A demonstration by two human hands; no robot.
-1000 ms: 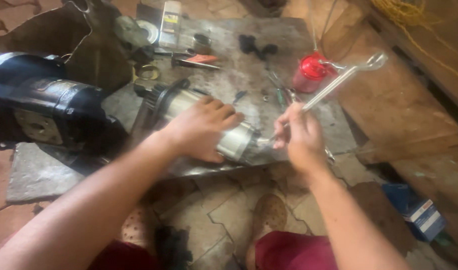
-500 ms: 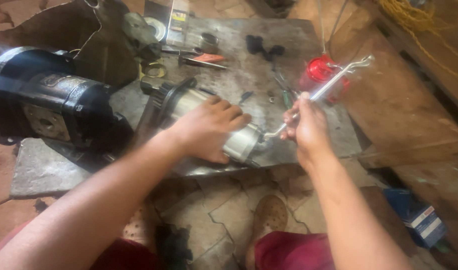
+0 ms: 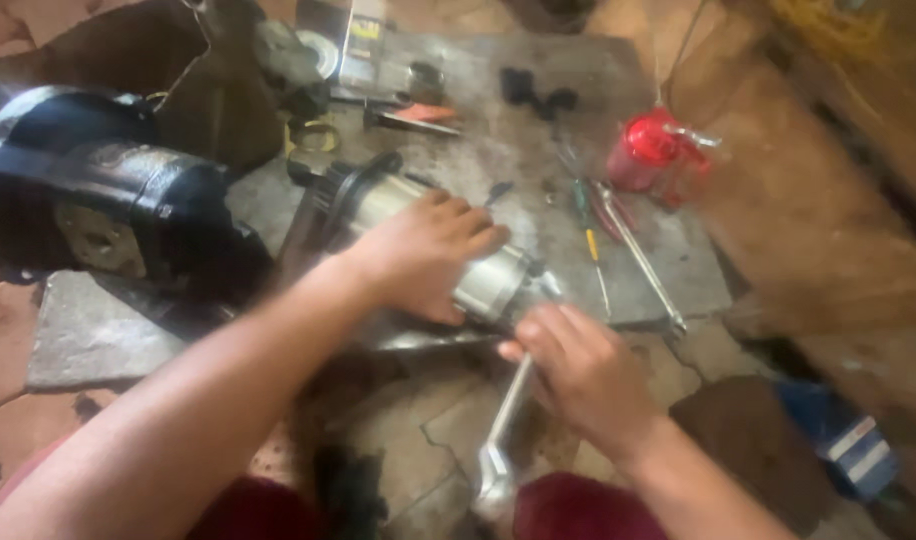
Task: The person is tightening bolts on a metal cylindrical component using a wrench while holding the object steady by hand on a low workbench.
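1. Our left hand lies flat over the silver motor, palm down and fingers spread across its round body, pressing on it rather than closing around it.
2. The motor rests on its side on a grey stone slab, its dark flanged end toward the big black housing on the left.
3. Our right hand is curled around the upper part of a metal wrench, holding it just beside the near end of the motor.
4. The wrench slants down toward us, its lower end near our red-clad knee; motion blur hides whether its head touches the motor.
5. A red oil can stands at the far right of the slab.
6. Between the can and our hands lie a green-handled screwdriver and a long thin metal tool, close together.
7. A blue box sits on the floor to the right, well apart from the slab.
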